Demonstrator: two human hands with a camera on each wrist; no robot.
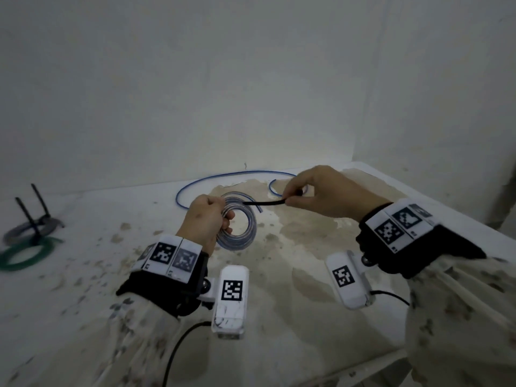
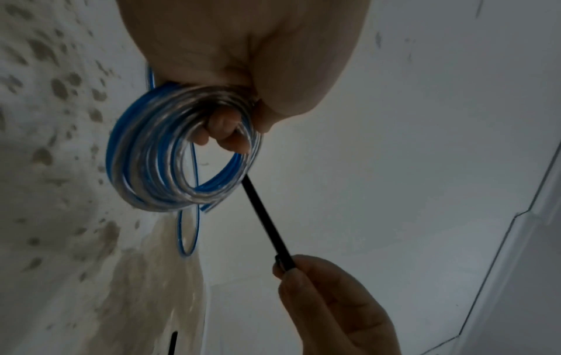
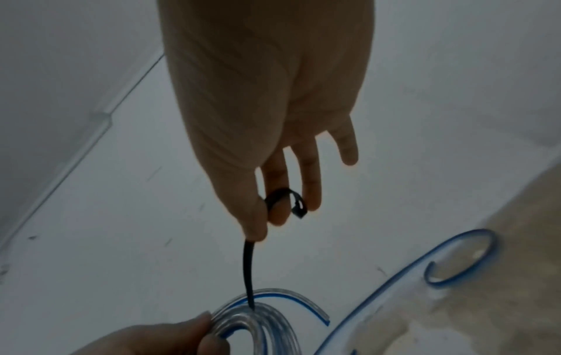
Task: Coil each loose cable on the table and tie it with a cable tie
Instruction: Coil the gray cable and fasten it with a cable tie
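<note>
Two hands up over the stained white table [image 1: 307, 289]. Left hand [image 1: 208, 219] has its fingers curled through and round a coil of clear tubing with a blue stripe [image 1: 240, 224], held just above the tabletop; in the left wrist view the fingertips [image 2: 226, 129] poke through the coil's centre. Right hand [image 1: 321, 191] pinches a black cable tie [image 1: 265, 203] between thumb and forefinger; other fingers loosely extended. Tie runs straight from that pinch to the coil's upper edge, and its head end curls behind the right fingers in the right wrist view. Can't tell whether the tie passes through the coil or only meets it. One loose blue-striped cable [image 1: 223, 175] lies on the table behind, near the wall. Far left: a green coil [image 1: 25, 254], a grey coil [image 1: 16, 230] beside it, black ties sticking up from the grey one.
</note>
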